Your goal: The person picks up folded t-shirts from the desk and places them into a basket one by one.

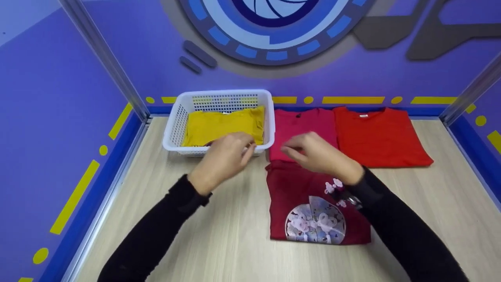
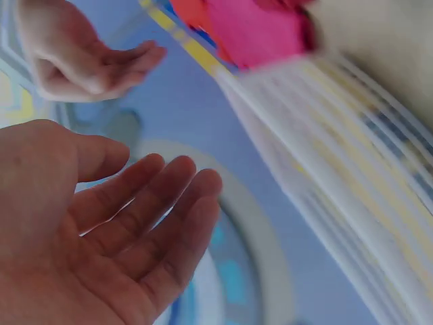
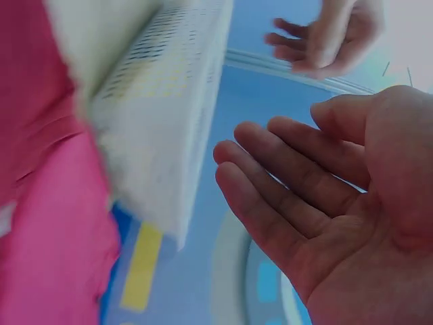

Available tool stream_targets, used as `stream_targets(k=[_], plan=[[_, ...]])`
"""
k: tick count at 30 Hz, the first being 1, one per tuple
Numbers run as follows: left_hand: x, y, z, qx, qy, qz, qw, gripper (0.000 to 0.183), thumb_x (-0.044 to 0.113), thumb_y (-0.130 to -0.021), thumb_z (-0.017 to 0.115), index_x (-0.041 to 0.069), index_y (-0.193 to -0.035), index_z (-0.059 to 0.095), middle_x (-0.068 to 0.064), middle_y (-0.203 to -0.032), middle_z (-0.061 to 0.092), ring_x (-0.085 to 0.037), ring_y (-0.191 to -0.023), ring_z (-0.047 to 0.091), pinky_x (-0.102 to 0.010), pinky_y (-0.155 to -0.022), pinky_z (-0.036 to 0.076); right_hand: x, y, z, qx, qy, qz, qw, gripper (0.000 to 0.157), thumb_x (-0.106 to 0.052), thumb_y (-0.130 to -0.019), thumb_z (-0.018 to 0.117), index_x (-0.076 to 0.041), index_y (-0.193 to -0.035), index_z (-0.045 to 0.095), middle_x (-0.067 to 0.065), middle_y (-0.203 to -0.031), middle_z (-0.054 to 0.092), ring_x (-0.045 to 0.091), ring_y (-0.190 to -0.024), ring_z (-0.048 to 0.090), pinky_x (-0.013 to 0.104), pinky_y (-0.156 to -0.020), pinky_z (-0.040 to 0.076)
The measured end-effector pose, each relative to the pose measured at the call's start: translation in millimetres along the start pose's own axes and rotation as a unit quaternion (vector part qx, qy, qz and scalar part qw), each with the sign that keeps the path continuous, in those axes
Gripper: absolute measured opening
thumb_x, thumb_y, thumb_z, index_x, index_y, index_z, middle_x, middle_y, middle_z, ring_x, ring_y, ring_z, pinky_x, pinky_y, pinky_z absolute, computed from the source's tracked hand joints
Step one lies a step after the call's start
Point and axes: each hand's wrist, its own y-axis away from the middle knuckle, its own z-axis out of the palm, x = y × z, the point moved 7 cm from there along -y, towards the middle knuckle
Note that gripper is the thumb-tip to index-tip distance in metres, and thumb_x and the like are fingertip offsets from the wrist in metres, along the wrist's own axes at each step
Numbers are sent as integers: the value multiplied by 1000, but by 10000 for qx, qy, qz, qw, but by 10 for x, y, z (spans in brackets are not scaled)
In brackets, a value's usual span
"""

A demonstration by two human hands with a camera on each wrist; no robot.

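My left hand (image 1: 226,158) hovers over the near right part of a white plastic basket (image 1: 172,125), holding nothing. In the left wrist view its fingers (image 2: 162,223) are relaxed and slightly bent. A folded yellow shirt (image 1: 219,125) lies inside the basket, partly hidden by that hand. My right hand (image 1: 319,154), also holding nothing, is raised above a folded pink shirt (image 1: 309,125). Its fingers (image 3: 284,183) extend loosely in the right wrist view. Below the right forearm lies a folded dark red shirt (image 1: 289,188) with a round printed picture.
A folded bright red shirt (image 1: 379,137) lies right of the pink one, by the back wall. The wooden table (image 1: 211,243) is bounded by a printed blue back panel (image 1: 137,47) and side panels with metal corner posts (image 1: 101,51).
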Motion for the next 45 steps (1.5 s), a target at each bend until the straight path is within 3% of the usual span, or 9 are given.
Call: stream_targets(k=[3,7,10,13,17,21,27,45], plan=[[289,59,239,-213,9,524,9984,19,20,-111,65,8,-115,80,-4,-102,79,-21,-94,74,-35,-90,65,178,394,13,-1,250,164,9996,14,-19,-107,74,-13,-111,85,-3,-85,76,11,-72,63,32,-71,58],[505,99,723,-777,-349,958,9918,19,22,-111,66,10,-118,79,-4,-104,77,-20,-97,72,-35,-91,63,437,833,54,76,619,488,9969,15,-12,-103,77,-8,-114,86,4,-99,84,17,-84,74,40,-78,63],[555,97,1055,-1089,-650,1145,9853,22,25,-110,67,11,-122,80,-4,-111,77,-22,-102,71,-35,-95,61,608,1095,95,17,870,850,9926,12,-10,-100,79,-5,-110,85,7,-100,83,22,-90,76,46,-82,65],[548,103,1289,-1293,-754,1207,9813,22,25,-110,68,12,-121,81,-5,-116,78,-24,-107,71,-35,-99,60,734,1300,151,-89,1038,1131,9881,13,-9,-97,82,-4,-109,85,8,-101,81,24,-93,75,49,-86,65],[483,134,1479,-1581,-715,1081,9789,19,24,-108,69,14,-114,83,-5,-117,76,-25,-111,70,-35,-101,60,808,1439,251,-95,1194,992,9878,12,-7,-95,83,-5,-107,84,8,-101,77,26,-94,72,49,-88,63],[436,155,1556,-1679,-628,993,9788,18,24,-108,70,14,-114,84,-5,-119,74,-25,-114,69,-35,-103,60,821,1491,316,83,1409,729,9873,12,-6,-93,85,-6,-105,84,8,-100,73,28,-96,70,49,-89,60],[426,154,1573,-1560,-554,1032,9808,17,23,-108,71,15,-114,85,-5,-119,75,-25,-116,69,-35,-105,59,829,1495,317,167,1512,879,9844,14,-6,-90,86,-7,-104,83,7,-102,71,30,-99,67,51,-91,58],[152,297,1415,-1417,-354,715,9867,14,20,-107,72,12,-104,85,-6,-110,77,-26,-110,70,-38,-101,61,708,1296,515,4,1235,870,9885,14,-10,-91,87,-8,-104,83,7,-103,72,29,-99,68,48,-87,59]])
